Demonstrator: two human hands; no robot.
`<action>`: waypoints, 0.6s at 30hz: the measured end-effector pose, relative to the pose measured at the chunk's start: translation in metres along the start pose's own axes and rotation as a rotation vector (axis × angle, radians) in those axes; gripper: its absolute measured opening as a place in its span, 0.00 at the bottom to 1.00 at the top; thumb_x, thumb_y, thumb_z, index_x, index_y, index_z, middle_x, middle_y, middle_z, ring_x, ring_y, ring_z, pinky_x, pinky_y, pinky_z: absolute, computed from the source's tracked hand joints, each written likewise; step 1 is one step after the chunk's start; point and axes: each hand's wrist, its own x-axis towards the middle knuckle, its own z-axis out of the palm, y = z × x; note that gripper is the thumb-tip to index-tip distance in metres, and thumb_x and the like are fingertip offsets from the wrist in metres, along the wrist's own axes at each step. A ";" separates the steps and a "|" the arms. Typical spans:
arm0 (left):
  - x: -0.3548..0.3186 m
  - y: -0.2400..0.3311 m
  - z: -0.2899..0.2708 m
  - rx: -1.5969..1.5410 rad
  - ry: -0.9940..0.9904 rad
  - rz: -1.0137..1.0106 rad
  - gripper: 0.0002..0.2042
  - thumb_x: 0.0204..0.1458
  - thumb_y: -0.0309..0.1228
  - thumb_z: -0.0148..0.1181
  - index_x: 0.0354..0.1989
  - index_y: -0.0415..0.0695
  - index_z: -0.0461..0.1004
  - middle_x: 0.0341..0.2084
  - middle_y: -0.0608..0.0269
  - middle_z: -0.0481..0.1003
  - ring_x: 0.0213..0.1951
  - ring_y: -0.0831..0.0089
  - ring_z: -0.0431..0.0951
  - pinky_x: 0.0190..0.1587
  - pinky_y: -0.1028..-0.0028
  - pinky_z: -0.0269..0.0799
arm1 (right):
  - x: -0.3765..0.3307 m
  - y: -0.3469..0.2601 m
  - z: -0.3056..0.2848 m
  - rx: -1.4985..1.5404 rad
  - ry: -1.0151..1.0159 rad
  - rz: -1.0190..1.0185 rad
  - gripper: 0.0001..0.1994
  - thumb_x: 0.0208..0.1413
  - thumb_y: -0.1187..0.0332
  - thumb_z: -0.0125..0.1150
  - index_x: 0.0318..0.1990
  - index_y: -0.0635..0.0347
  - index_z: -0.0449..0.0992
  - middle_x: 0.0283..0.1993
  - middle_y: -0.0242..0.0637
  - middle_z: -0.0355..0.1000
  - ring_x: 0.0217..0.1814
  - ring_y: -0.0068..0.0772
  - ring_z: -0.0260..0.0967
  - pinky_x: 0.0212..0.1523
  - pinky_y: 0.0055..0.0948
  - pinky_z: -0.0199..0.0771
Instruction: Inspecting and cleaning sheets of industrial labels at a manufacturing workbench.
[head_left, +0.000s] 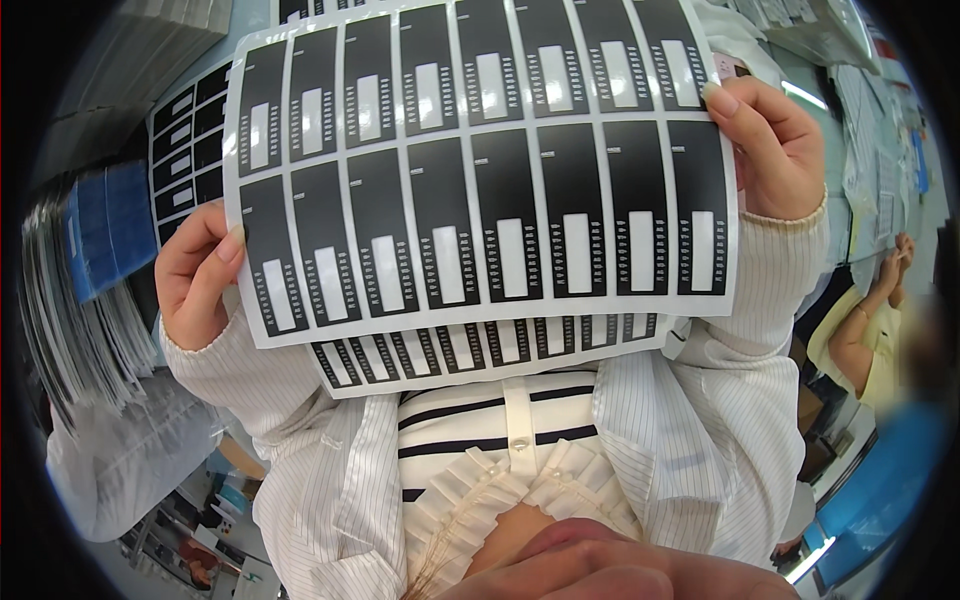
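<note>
My left hand (200, 275) pinches the left edge of a white label sheet (505, 205) between thumb and fingers. At its upper right edge my right hand (775, 150) grips the same sheet, thumb on top. Rows of black rectangles cover the sheet, each with a white window and small white markings. It is raised in front of my chest, and its far edge runs out of the view. Beneath it shows the near strip of a similar sheet (480, 348); the rest of that one is hidden.
More black-panelled sheets (185, 150) lie on the table to the left. Beside them stands a tall stack of sheets (85, 310) with a blue piece (120, 230) on it. Stacked white material (810, 30) sits at the far right. Another person's arm (865, 320) shows at the right.
</note>
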 end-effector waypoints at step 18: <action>-0.001 -0.010 -0.012 -0.032 -0.007 -0.002 0.08 0.53 0.29 0.50 0.32 0.36 0.69 0.29 0.65 0.73 0.28 0.83 0.69 0.35 0.84 0.61 | 0.000 -0.001 0.004 -0.157 -0.082 -0.054 0.10 0.56 0.65 0.59 0.26 0.62 0.76 0.16 0.22 0.65 0.13 0.09 0.51 0.16 0.13 0.45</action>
